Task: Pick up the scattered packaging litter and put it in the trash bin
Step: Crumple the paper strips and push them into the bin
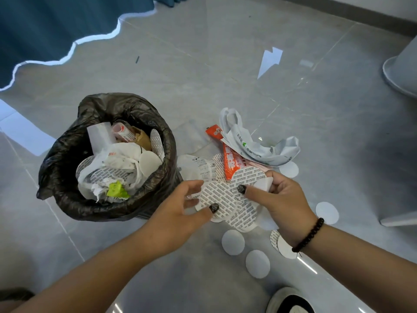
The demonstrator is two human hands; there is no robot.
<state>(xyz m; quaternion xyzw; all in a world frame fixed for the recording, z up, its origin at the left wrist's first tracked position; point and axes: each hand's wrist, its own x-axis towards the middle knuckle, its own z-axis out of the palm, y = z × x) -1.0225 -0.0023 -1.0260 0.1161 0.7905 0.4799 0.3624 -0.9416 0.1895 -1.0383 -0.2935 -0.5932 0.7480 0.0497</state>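
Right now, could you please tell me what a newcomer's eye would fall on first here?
Probably the two hands at centre: the left hand and right hand hold a fan of printed round seal liners. Left of them stands a black-bagged trash bin nearly full of wrappers; behind them an orange sachet lies on the floor.

You're over grey floor tiles (203,64): bin (67,199) at left, orange wrapper (232,163) and crumpled white bag (259,150) beside it, white discs (233,242) scattered nearer you, a paper scrap (269,62) farther off.
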